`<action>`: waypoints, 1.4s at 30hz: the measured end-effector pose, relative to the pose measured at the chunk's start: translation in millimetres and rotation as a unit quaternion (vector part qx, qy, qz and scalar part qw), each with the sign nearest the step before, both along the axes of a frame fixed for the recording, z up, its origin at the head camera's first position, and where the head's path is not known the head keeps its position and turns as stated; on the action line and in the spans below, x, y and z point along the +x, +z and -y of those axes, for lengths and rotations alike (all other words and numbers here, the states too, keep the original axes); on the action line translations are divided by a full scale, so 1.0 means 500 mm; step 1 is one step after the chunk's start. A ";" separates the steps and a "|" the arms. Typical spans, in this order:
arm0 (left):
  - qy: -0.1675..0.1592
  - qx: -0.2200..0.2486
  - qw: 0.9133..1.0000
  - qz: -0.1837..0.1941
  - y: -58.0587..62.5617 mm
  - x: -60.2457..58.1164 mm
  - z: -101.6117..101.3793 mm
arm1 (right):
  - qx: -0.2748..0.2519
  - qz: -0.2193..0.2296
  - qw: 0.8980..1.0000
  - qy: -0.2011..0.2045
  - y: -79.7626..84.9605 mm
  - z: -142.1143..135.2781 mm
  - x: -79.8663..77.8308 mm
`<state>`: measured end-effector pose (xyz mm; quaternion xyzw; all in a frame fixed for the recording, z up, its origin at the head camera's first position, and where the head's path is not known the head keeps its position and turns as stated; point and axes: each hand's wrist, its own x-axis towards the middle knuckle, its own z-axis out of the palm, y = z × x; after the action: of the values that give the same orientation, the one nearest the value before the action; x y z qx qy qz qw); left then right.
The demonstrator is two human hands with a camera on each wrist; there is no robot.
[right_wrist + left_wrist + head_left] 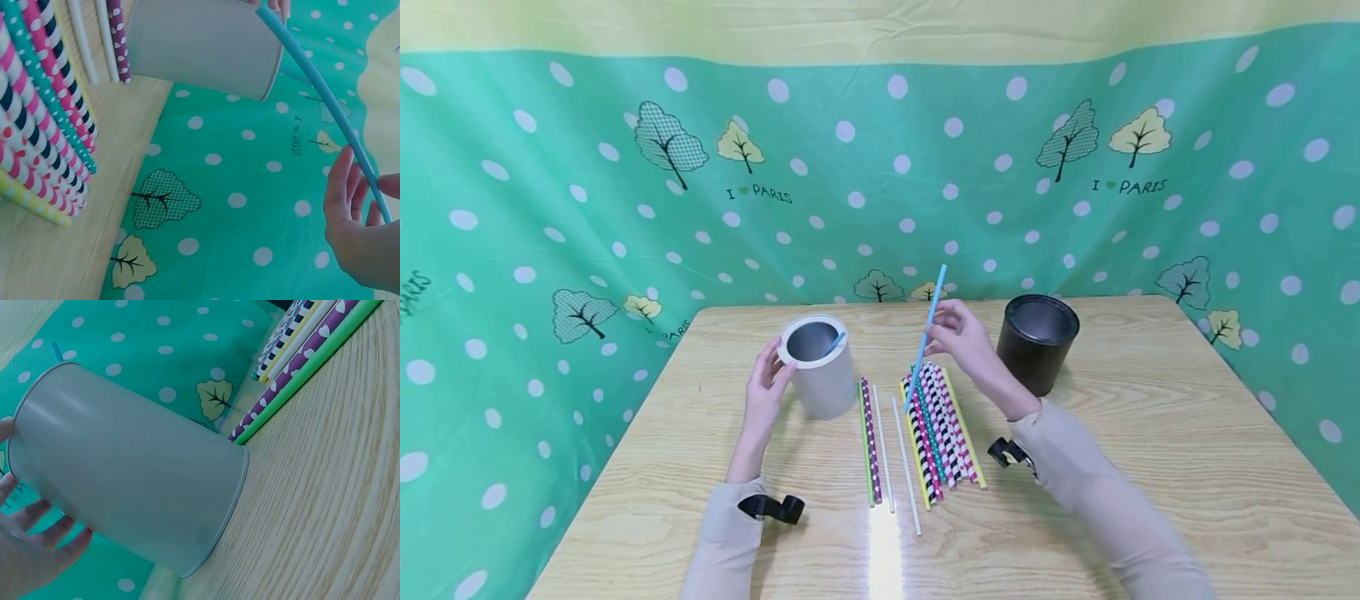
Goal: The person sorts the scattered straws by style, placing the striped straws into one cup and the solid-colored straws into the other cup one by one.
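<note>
My right hand (957, 337) pinches a plain blue paper straw (932, 312) between thumb and fingers, above the row of straws on the table. In the right wrist view the blue straw (325, 94) slants up leftward from the fingertips. My left hand (763, 385) grips the white canister (823, 387) near its rim, thumb at the front and fingers round the left side. The canister (131, 462) stands upright and open at the top. Another blue straw (837, 342) leans inside it, its end at the rim; the lower part is hidden.
Several patterned straws (936, 425) lie side by side in the middle. Left of them are two white straws (906, 467), a purple dotted straw (871, 433) and a green straw (866, 450). A black canister (1037, 350) stands at the right. A dotted curtain (880, 167) hangs behind the wooden table (1150, 417).
</note>
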<state>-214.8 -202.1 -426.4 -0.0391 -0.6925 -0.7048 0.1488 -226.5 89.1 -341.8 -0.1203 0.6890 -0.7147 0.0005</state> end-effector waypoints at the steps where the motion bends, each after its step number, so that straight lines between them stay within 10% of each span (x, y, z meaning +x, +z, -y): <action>1: 0.001 -0.001 1.000 0.001 0.000 0.000 0.000 | -0.012 -0.011 1.000 0.003 0.001 0.003 0.000; 7: 0.003 -0.005 1.000 0.005 -0.001 -0.002 0.003 | -0.096 -0.058 0.993 0.024 -0.014 0.018 -0.028; 21: 0.001 -0.005 1.000 0.000 0.003 0.000 0.003 | -0.118 -0.048 0.992 -0.006 0.077 0.096 0.012; 42: -0.001 -0.009 1.000 0.004 -0.002 -0.001 0.002 | -0.082 -0.105 0.991 -0.021 0.051 0.174 0.011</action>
<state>-215.1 -203.2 -427.5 -0.0385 -0.6993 -0.6988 0.1453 -220.9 2.1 -316.5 -0.1797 0.6268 -0.7519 -0.0970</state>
